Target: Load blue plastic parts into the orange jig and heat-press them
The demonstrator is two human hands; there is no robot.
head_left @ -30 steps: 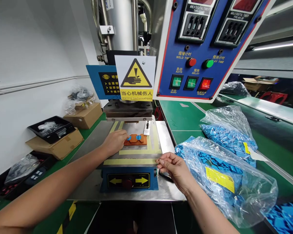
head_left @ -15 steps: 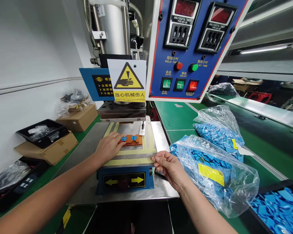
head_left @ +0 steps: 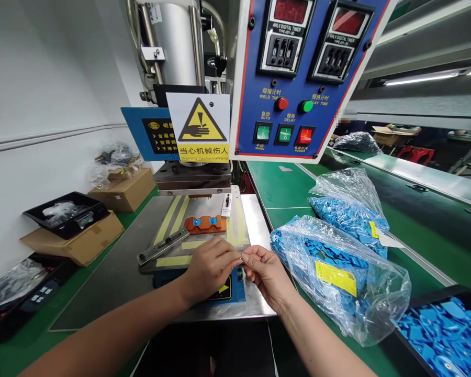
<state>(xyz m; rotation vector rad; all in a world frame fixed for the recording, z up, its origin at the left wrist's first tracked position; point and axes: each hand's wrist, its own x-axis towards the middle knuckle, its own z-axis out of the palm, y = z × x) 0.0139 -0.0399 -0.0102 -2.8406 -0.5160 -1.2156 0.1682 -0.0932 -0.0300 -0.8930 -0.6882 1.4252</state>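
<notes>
My left hand [head_left: 212, 267] and my right hand [head_left: 267, 277] meet fingertip to fingertip over the front right edge of the press table [head_left: 172, 260]. Both are closed in a pinch. A tiny shiny speck shows between them, too small to name. Behind my hands lies an orange fixture block [head_left: 205, 230], holding a blue plastic piece [head_left: 197, 222] on its left and another blue piece [head_left: 213, 221] on its right. A grey metal bar [head_left: 163, 248] lies slanted to the left of the block. The press head [head_left: 194, 183] is raised above and behind the block.
A control box [head_left: 286, 94] and a warning sign [head_left: 198, 125] hang above the table. Bags of blue pieces [head_left: 337, 267] and a black bin [head_left: 447, 335] of blue pieces stand at right. Cardboard boxes [head_left: 121, 189] and black trays [head_left: 63, 212] are on the left.
My left hand has left the orange block and moved right and toward me, to my right hand's fingertips. The metal bar it covered now shows. The right hand stays pinched at nearly the same place.
</notes>
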